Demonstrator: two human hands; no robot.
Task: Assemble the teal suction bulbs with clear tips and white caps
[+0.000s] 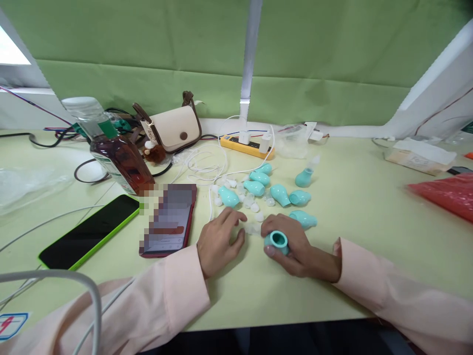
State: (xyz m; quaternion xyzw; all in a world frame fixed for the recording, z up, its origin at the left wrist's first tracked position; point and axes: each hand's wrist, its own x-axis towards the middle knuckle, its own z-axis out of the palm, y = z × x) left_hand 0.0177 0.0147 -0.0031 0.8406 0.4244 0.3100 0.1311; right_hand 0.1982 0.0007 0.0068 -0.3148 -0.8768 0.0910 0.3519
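My right hand [295, 241] is wrapped round a hollow teal bulb [278, 240], its round open mouth facing up towards me. A translucent tip [253, 229] lies between my two hands, close to the right fingertips; I cannot tell whether it joins the bulb. My left hand [220, 241] rests just left of that tip, thumb and fingers curved and apart, with nothing visible in it. Beyond the hands lie several loose teal bulbs [280, 195] and small translucent white pieces [254, 207]. One teal bulb [303, 177] stands upright with a translucent tip [315, 161] on it.
Left of my hands lie a red-cased phone [189, 212] and a green-edged phone [92, 231]. Behind them are a dark-liquid bottle [118, 153] and a cream bag [175, 128]. A yellow power strip [236, 144] with white cables sits at the back. A red plastic bag [449, 195] lies right.
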